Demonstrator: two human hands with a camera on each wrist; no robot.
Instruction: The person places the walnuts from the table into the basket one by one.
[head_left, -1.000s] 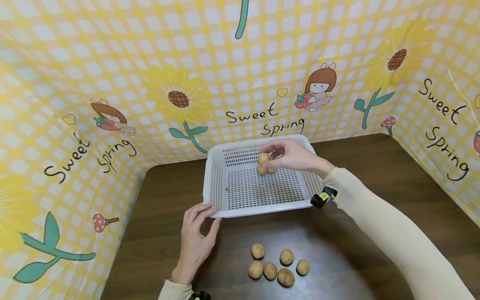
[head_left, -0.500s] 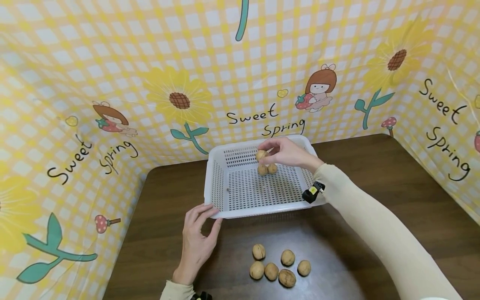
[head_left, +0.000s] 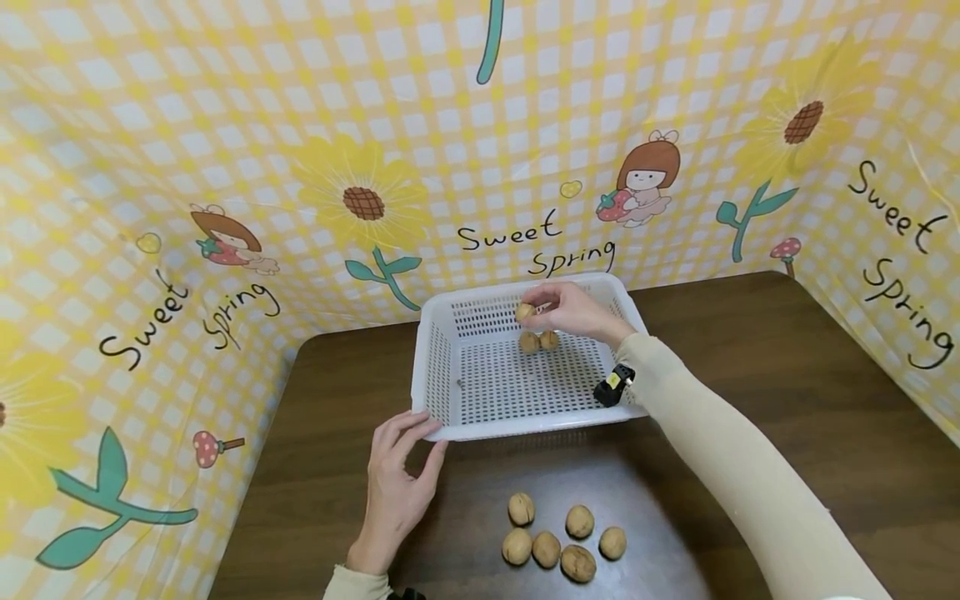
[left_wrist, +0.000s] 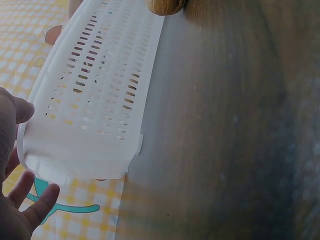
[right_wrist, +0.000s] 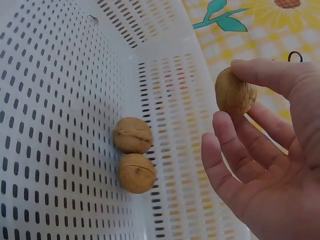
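Observation:
My right hand (head_left: 573,310) pinches a walnut (right_wrist: 234,92) between thumb and fingertips, above the back part of a white perforated plastic basket (head_left: 495,427). Below it, two light-brown walnuts (right_wrist: 133,135) lie side by side on the basket floor against the far wall. My left hand (head_left: 399,483) holds the basket's near left corner, fingers over the rim and thumb at the outer front side. In the left wrist view, a thumb (left_wrist: 22,111) touches the rim, while other fingers spread past the corner.
Several walnuts (head_left: 546,548) lie loosely grouped on the dark wooden table (head_left: 345,375) in front of the basket. A yellow checked cloth (head_left: 480,150) with printed flowers and lettering rises behind and beside the table. A small dark speck (head_left: 460,383) is on the basket floor.
My right hand has shifted slightly back, its wrist moving left, with the walnut still pinched; both walnuts in the basket show more fully. The left hand stays at the corner.

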